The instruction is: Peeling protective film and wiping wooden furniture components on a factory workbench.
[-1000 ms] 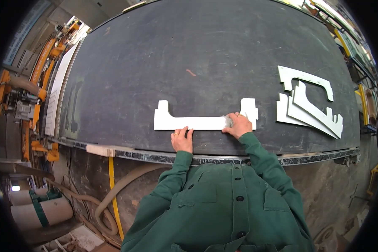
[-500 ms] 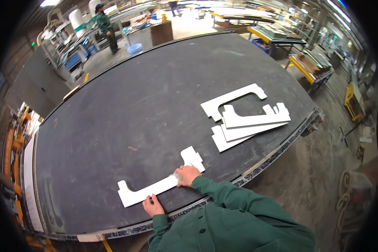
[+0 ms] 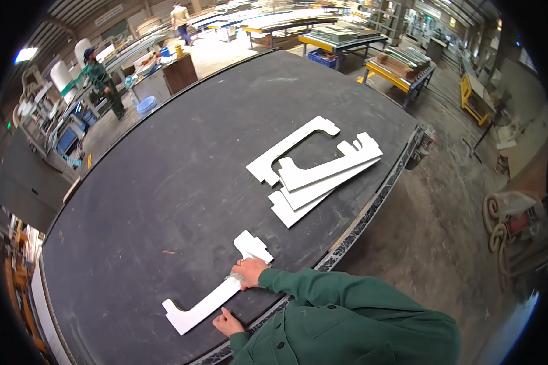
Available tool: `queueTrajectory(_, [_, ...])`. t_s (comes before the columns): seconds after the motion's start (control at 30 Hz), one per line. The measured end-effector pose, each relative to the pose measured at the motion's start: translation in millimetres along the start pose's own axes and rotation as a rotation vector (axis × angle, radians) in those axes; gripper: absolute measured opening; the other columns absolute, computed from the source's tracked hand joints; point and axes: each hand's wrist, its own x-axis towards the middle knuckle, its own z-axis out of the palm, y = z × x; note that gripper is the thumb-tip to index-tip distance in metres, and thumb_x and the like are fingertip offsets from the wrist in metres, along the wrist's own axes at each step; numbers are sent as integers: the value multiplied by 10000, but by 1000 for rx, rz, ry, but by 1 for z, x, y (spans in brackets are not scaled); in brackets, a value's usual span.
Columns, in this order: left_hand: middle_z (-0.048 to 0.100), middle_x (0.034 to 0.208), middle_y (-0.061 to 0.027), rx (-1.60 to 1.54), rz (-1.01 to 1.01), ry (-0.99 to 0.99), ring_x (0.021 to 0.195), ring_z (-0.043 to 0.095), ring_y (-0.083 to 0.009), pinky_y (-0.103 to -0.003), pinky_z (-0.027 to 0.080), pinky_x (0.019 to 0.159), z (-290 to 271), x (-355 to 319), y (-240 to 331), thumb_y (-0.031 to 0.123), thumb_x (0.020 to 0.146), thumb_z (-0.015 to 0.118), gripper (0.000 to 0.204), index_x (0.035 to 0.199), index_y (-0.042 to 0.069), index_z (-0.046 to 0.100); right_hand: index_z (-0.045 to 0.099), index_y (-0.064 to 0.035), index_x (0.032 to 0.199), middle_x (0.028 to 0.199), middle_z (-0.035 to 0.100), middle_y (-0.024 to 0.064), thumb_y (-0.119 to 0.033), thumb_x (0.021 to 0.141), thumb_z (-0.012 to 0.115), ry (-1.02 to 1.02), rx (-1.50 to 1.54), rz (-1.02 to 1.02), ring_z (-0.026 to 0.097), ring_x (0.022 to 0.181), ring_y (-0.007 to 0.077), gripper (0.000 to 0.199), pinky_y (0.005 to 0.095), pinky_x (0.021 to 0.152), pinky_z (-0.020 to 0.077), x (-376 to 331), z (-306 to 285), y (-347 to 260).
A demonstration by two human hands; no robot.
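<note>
A white, flat C-shaped board (image 3: pixel 202 311) lies on the dark table near me, its two short arms turned away from me. My right hand (image 3: pixel 249 273) is closed round a crumpled whitish wad (image 3: pixel 235 277), cloth or plastic, pressed on the board's top near its right end. The hand covers part of the board there. My left hand (image 3: pixel 228 323) rests by the board's near edge, fingers loosely bent and apart, with nothing in it. Farther right, several similar white boards (image 3: pixel 332 172) lie overlapping in a loose stack, and one more board (image 3: pixel 292 146) lies just behind them.
The wide dark table (image 3: pixel 164 182) has a raised rim, and its near edge runs beside my body. A small reddish scrap (image 3: pixel 168 252) lies on it. Beyond stand a blue bucket (image 3: pixel 147 105), a person in green (image 3: pixel 103 82) and roller tables (image 3: pixel 402 67) with stacked panels.
The whole view has turned to the right. My left hand has come slightly away from the board's near edge. My right hand stays on the board with the wad.
</note>
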Motion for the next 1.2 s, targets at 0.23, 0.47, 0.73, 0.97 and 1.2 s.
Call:
queueTrajectory(0.23, [485, 857, -120, -136, 232, 173, 678, 445, -226, -351, 386, 599, -42, -1, 63, 215, 832, 619, 266, 924, -32, 586, 556, -124, 1057, 1025, 558, 90, -343, 581, 760, -15, 28, 7, 556, 971, 278, 562, 421, 792, 464, 3, -5, 2])
queueTrajectory(0.47, [512, 847, -101, 244, 298, 261, 789, 468, -264, -401, 389, 694, -37, 27, 9, 200, 763, 676, 213, 884, 25, 667, 556, -120, 1045, 1026, 556, 85, -361, 574, 763, -18, -2, 12, 562, 970, 274, 568, 421, 789, 465, 3, -1, 1])
queueTrajectory(0.73, [547, 759, -114, 286, 564, 379, 727, 507, -283, -409, 408, 659, -43, 22, -10, 179, 736, 682, 143, 689, 46, 661, 563, -93, 992, 979, 582, 127, -344, 526, 785, 26, 6, -42, 582, 937, 305, 574, 436, 791, 471, 3, 14, -4])
queueTrajectory(0.97, [576, 677, -119, -18, 363, 299, 669, 534, -278, -379, 409, 655, -43, 36, 9, 215, 761, 676, 228, 687, 5, 627, 589, -119, 998, 945, 586, 104, -364, 565, 774, 99, 18, -21, 578, 906, 291, 531, 408, 769, 469, 2, -8, 5])
queueTrajectory(1.2, [605, 851, -66, 82, 95, 243, 845, 493, -274, -373, 419, 754, -58, 33, -1, 248, 758, 676, 172, 822, 89, 689, 590, -134, 1023, 941, 580, 71, -372, 575, 767, -8, -16, 33, 569, 922, 269, 538, 381, 766, 469, 4, -10, -11])
